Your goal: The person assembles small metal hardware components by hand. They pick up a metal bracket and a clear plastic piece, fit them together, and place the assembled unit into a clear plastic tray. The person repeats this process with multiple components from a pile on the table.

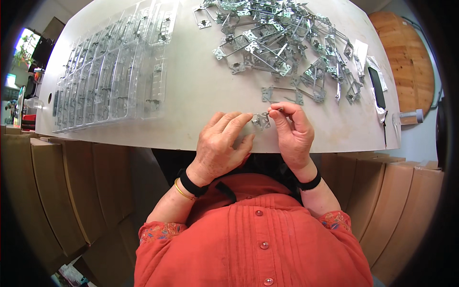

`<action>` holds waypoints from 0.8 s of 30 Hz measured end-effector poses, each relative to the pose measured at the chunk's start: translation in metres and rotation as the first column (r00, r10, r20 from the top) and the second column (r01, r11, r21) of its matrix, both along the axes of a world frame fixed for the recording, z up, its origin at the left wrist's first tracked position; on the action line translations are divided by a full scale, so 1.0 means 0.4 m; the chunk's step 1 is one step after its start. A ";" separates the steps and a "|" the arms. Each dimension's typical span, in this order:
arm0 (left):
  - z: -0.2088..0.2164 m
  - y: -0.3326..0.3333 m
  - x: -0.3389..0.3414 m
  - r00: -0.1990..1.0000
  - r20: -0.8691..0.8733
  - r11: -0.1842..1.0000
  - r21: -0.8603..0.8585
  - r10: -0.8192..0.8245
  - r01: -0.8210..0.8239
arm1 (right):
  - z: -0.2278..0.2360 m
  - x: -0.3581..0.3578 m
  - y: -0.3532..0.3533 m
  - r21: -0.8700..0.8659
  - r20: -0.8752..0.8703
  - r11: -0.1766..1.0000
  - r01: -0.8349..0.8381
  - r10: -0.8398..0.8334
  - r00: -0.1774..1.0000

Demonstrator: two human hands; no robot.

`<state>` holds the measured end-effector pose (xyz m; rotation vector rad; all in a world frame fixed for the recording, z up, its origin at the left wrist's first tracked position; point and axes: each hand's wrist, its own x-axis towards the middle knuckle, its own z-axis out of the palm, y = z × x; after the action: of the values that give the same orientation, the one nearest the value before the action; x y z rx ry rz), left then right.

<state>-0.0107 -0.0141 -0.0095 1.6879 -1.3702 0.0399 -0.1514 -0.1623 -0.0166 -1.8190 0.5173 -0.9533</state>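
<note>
Between my two hands, just above the table's near edge, is a small metal bracket (261, 121) with cut-outs in its plate. My left hand (222, 143) has its fingertips closed at the bracket's left end, partly hiding it. My right hand (293, 136) pinches at the right end, thumb against forefinger, with a bit of metal between them. Just beyond the hands lies a flat metal bracket frame (282, 94). Farther off spreads a big heap of similar metal brackets (267, 48), tangled together.
Clear plastic trays (105, 81) filled with metal parts stand stacked on the left of the white table (191, 86). A dark phone (377, 87) lies on the right beside white wrappers (360, 53). Cardboard boxes (76, 186) stand below the table on both sides.
</note>
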 end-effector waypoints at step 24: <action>-0.001 -0.001 -0.001 1.000 0.003 1.000 -0.027 -0.005 0.005 | 0.014 0.006 -0.001 -0.139 -0.040 0.990 0.007 -0.012 0.999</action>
<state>-0.0112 -0.0147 -0.0100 1.6632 -1.3700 0.0578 -0.1491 -0.1627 -0.0111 -1.9662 0.4957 -0.9810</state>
